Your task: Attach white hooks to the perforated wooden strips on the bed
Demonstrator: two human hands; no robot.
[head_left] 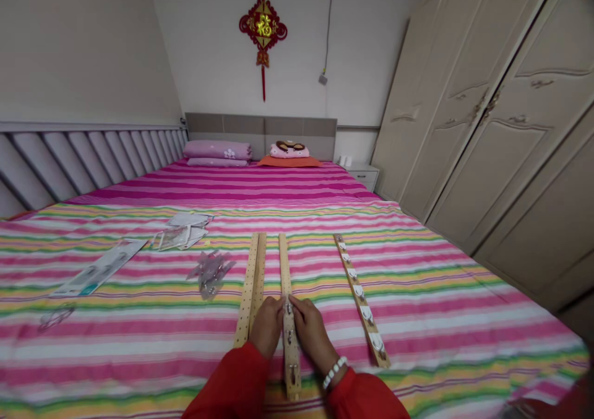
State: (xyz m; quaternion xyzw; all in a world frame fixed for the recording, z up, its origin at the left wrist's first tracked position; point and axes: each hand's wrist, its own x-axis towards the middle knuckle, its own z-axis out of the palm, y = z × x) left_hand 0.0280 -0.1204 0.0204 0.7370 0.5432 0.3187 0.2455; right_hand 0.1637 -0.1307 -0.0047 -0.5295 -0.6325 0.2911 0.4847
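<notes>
A narrow wooden strip (284, 270) with small metal hooks lies lengthwise on the striped bedspread. My left hand (268, 326) and my right hand (312, 332) flank it, fingertips pinched together at a small metal hook (288, 308) on the strip. To the left lie two plain perforated wooden strips (252, 286) side by side. To the right lies another strip (359, 295) fitted with several white hooks. My sleeves are red; a white bead bracelet is on my right wrist.
Clear plastic bags of small parts (211, 272) and opened packaging (183, 233) lie at left, with a long card package (99, 269). Pillows (217, 151) sit at the headboard. A tall wardrobe (487, 116) stands along the right side.
</notes>
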